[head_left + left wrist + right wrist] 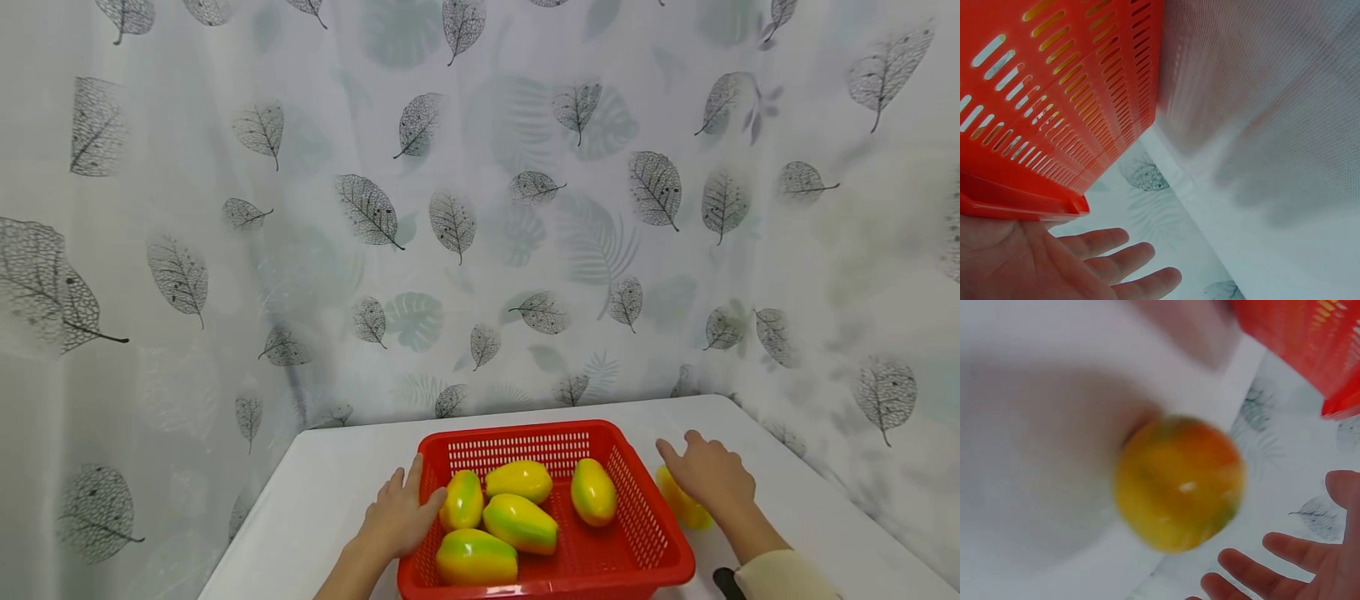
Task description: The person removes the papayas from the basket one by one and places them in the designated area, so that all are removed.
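A red plastic basket (678, 568) with slotted walls holds several glossy yellow-green papayas (521, 524). My left hand (399, 515) rests against its left rim, fingers extended and thumb lying over the edge. From below, the left wrist view shows the palm at the red rim (1016, 209) with straight fingers. Right of the basket, another papaya (682, 502) lies on the table, partly hidden under my right hand (708, 477). That hand hovers close over it with fingers spread. In the right wrist view the papaya (1179, 484) is blurred, apart from the fingertips.
The white table (300, 508) runs back to a pale curtain (487, 250) printed with leaves, which also borders both sides. A black strap (727, 582) shows by the right sleeve (783, 577).
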### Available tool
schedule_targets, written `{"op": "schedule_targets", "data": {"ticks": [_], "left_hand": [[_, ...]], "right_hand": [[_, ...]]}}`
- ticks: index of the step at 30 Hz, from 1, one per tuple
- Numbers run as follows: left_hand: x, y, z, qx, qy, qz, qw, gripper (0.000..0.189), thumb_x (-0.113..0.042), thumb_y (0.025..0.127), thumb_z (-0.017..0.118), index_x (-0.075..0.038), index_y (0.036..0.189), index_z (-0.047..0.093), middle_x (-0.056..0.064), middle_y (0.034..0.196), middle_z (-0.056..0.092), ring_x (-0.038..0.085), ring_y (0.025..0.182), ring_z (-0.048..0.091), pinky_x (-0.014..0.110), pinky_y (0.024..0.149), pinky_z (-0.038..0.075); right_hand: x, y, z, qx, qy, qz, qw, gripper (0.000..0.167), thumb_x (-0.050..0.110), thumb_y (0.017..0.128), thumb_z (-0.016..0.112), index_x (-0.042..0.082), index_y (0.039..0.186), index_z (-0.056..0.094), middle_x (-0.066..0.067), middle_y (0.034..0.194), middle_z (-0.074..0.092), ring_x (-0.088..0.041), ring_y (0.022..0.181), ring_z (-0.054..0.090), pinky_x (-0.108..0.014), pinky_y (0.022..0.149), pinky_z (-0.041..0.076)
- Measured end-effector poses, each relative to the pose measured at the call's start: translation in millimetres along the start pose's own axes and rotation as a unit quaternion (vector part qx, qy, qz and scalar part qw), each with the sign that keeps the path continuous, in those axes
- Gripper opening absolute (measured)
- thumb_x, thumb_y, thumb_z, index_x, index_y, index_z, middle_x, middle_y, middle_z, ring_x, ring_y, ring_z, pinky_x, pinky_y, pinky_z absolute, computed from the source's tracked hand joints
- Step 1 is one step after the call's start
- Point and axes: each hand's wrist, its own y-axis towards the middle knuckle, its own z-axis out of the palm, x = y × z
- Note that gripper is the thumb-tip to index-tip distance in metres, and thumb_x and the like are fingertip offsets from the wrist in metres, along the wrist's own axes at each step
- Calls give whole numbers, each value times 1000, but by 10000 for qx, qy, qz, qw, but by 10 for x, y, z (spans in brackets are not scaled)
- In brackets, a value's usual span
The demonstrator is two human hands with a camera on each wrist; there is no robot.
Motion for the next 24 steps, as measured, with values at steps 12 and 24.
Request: {"op": "schedule_targets", "data": {"ticks": [12, 24], "left_hand": [[6, -15, 3, 46, -39, -73, 10000, 85, -53, 94, 62, -10, 162, 33, 31, 154, 44, 54, 137, 45, 77, 102, 44], [3, -15, -10, 31, -98, -52, 9999, 85, -52, 95, 62, -11, 162, 32, 31, 154, 43, 54, 136, 46, 77, 102, 45]], "right_hand": [[597, -230, -154, -625, 144, -901, 9939, 71, 51, 98, 57, -5, 143, 52, -36, 132, 57, -53, 113, 58, -68, 87, 57], [757, -357, -286, -450, -6, -1368, 9896, 64, 45, 96, 62, 0, 141, 56, -28, 124, 65, -41, 106, 66, -58, 79, 61]]}}
